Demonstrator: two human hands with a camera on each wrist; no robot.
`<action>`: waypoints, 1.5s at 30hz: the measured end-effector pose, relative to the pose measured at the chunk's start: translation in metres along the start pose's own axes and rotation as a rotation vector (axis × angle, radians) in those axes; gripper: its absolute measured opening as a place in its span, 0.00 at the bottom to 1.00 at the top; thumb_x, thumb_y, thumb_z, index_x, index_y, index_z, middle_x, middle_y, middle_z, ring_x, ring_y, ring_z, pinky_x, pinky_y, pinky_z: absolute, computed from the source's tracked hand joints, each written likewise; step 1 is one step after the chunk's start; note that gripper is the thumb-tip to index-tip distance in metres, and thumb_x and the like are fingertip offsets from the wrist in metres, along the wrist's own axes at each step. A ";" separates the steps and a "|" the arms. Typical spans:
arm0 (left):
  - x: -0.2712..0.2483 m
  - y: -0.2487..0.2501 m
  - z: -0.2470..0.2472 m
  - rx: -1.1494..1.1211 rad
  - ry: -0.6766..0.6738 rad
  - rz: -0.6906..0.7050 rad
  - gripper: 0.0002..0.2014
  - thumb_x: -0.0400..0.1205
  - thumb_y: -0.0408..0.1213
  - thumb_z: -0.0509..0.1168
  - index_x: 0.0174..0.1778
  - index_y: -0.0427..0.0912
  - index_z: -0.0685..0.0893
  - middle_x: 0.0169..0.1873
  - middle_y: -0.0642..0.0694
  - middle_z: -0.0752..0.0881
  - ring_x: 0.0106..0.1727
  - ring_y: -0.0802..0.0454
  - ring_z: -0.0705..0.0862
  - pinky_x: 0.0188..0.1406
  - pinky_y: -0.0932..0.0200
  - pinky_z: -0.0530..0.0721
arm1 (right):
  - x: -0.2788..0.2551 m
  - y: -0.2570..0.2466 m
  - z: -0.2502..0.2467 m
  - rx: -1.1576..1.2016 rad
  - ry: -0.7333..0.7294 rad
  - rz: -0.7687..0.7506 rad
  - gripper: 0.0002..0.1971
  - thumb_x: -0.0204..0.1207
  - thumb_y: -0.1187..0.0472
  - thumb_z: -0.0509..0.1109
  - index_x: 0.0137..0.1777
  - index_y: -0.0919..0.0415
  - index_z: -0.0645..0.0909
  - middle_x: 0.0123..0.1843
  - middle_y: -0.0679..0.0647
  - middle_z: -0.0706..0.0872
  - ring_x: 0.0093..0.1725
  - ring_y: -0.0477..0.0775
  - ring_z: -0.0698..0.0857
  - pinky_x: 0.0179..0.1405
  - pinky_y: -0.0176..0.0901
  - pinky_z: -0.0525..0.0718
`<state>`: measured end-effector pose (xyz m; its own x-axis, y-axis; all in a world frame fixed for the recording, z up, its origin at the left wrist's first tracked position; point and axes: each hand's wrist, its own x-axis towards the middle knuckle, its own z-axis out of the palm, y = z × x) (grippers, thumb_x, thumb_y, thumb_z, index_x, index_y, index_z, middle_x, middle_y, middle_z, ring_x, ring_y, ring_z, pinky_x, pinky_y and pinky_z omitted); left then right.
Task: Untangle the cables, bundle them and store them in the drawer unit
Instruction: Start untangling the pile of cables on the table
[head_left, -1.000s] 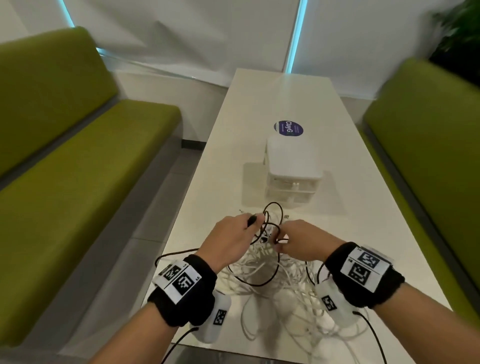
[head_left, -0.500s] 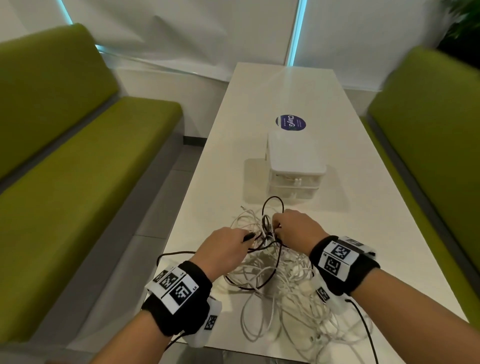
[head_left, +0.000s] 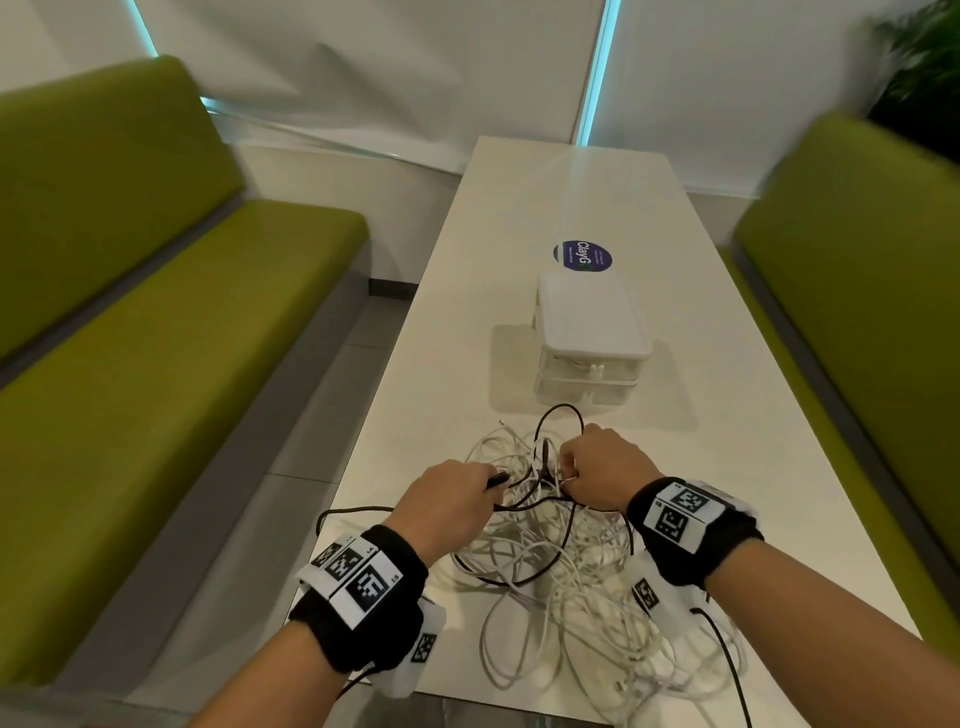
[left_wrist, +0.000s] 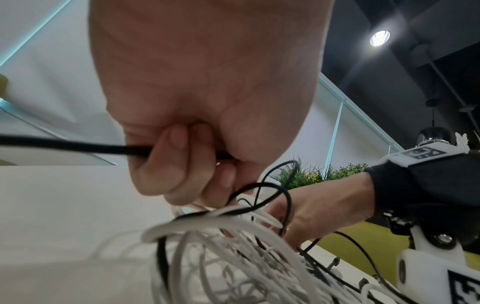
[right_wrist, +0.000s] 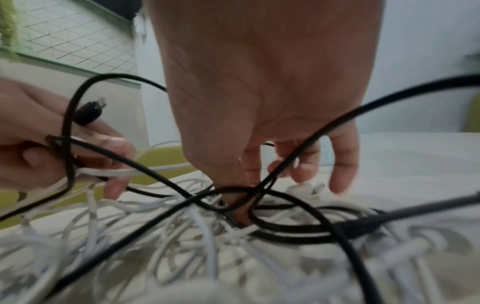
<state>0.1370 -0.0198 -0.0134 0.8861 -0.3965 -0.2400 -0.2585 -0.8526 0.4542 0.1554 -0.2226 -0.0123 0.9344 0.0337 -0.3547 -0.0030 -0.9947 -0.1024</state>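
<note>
- The cables (head_left: 550, 561) lie in one knotted heap on the near end of the table (head_left: 447, 364), white ones thick below, a black cable (head_left: 535, 499) looped through and over them.
- The left hand (head_left: 447, 501) grips the black cable near its plug (right_wrist: 89, 112), fingers curled round it; a white strand also runs through those fingers in the right wrist view.
- The right hand (head_left: 602, 475) digs into the middle of the knot, its thumb and a finger pushed down where the black loops cross and seemingly pinching strands there; the other fingers hang loose, and exactly what it pinches is blurred.
- The drawer unit (head_left: 589, 340) stands further along the table, apart from the heap, its drawers closed as far as can be seen.
- Step in hand, as I judge it: untangling, still early. Nothing is bundled or stored.
- Next move probably calls for holding the crossing down with the right hand while the left feeds the plug end back through the loops, not tugging, since a pull would tighten the knot.
- A round sticker (head_left: 582, 255) sits beyond the unit; green benches (head_left: 156, 364) flank the table.
</note>
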 end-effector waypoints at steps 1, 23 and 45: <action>0.000 0.000 0.000 0.010 -0.004 -0.002 0.19 0.89 0.49 0.52 0.51 0.42 0.85 0.41 0.42 0.87 0.41 0.42 0.84 0.38 0.52 0.77 | -0.001 0.001 0.000 -0.013 0.025 0.000 0.02 0.74 0.57 0.66 0.45 0.50 0.78 0.53 0.53 0.74 0.56 0.59 0.78 0.53 0.51 0.80; -0.007 0.016 -0.031 -0.306 0.340 0.029 0.20 0.89 0.51 0.50 0.45 0.48 0.85 0.21 0.53 0.76 0.21 0.57 0.69 0.29 0.58 0.66 | -0.023 0.021 -0.036 0.716 0.102 0.027 0.08 0.83 0.56 0.62 0.47 0.53 0.83 0.43 0.50 0.90 0.27 0.46 0.74 0.28 0.36 0.72; 0.018 0.065 -0.024 -0.561 0.325 0.177 0.27 0.84 0.60 0.57 0.28 0.42 0.76 0.17 0.56 0.65 0.18 0.57 0.65 0.21 0.64 0.60 | -0.048 -0.005 -0.044 0.960 0.359 -0.273 0.09 0.73 0.57 0.78 0.53 0.50 0.91 0.66 0.44 0.81 0.65 0.44 0.79 0.68 0.48 0.76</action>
<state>0.1457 -0.0741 0.0321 0.9422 -0.3166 0.1095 -0.2489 -0.4431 0.8612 0.1268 -0.2234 0.0464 0.9958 0.0579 0.0706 0.0893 -0.4591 -0.8839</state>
